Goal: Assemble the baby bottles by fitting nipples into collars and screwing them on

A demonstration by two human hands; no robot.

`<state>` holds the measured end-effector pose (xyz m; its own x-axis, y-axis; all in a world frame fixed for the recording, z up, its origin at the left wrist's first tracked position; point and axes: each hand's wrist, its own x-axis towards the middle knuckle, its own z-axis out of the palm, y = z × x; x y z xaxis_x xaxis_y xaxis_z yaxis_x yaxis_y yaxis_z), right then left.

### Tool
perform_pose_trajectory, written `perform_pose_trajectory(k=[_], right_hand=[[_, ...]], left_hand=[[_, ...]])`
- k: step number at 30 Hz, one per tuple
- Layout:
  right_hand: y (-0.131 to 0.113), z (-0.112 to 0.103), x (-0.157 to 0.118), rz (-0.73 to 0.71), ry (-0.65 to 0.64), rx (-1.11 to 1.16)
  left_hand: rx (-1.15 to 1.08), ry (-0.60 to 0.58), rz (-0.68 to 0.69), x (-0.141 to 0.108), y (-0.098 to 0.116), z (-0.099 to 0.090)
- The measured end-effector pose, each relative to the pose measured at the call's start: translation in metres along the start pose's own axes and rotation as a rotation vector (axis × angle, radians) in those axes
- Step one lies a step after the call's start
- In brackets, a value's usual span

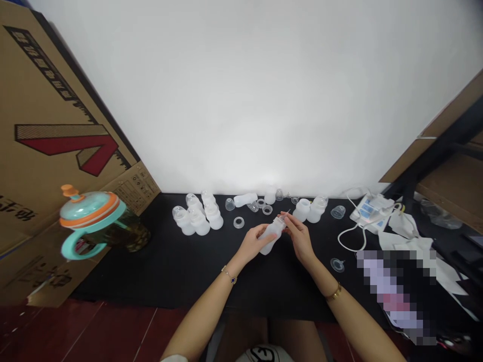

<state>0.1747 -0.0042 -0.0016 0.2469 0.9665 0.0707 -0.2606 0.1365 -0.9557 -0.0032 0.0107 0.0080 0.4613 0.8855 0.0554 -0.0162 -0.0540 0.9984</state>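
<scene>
My left hand (254, 242) is wrapped round a frosted white baby bottle (270, 235), tilted with its neck up to the right. At the bottle's mouth, the fingers of my right hand (301, 238) pinch a small clear part (283, 217); a thin tip sticks up there, and its exact kind is too small to tell. Beyond my right hand stand an uncapped bottle (302, 211) and a bottle with a clear cap (317, 210). Between the hands and the wall lie white collar rings (267, 209), a loose ring (238, 222) and a clear dome cap (230, 204).
Several capped bottles (199, 222) stand grouped on the left of the black table (158, 281). A large teal-lidded jug (94, 221) is at far left beside a cardboard box (56, 151). To the right are a clear teat (337, 265), a clear cap (338, 212) and a white cable (341, 239).
</scene>
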Motion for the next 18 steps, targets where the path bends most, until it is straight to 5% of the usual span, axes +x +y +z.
perform_pose_trajectory(k=[18], right_hand=[[0.0051,-0.0032,0.0023,0.009,-0.040,0.100]], left_hand=[[0.016,-0.013,-0.019,0.0012,-0.0002,0.0001]])
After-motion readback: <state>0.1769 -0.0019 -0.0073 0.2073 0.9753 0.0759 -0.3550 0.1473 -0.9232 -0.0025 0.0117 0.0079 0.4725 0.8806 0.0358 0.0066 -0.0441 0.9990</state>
